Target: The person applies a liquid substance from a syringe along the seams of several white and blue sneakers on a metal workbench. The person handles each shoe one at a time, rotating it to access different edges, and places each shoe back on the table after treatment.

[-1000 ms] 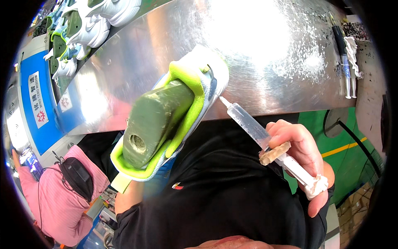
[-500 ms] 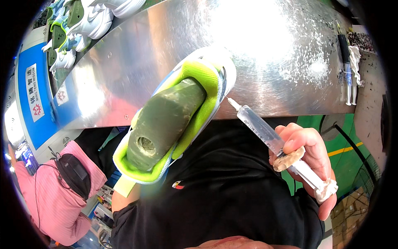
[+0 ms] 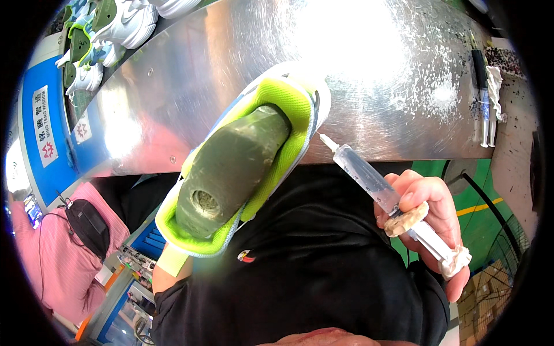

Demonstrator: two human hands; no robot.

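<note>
A sneaker [image 3: 261, 92] with a lime-green lining and white and pale blue outside is tilted over the table's near edge, its opening facing up. A dark green shoe last [image 3: 231, 164] fills it. My left forearm reaches under the heel; the left hand itself is hidden behind the sneaker, which it appears to hold up. My right hand [image 3: 430, 213] is closed round a clear syringe [image 3: 363, 176] containing clear liquid. Beige wrapping [image 3: 407, 221] surrounds the barrel's end, and white wrapping covers the plunger's end. The syringe's thin tip points at the sneaker's right edge, very close to it.
The metal table [image 3: 202, 75] has white specks at right. A dark tube and more syringes [image 3: 486, 118] lie at its right end beside a crumpled white cloth [image 3: 495, 92]. Several sneakers on lasts [image 3: 124, 26] stand at far left. A person in pink [image 3: 63, 248] is at left.
The syringe in my right hand has shifted slightly right, its tip a little away from the sneaker. The sneaker has barely moved. The person in pink has moved left in the view.
</note>
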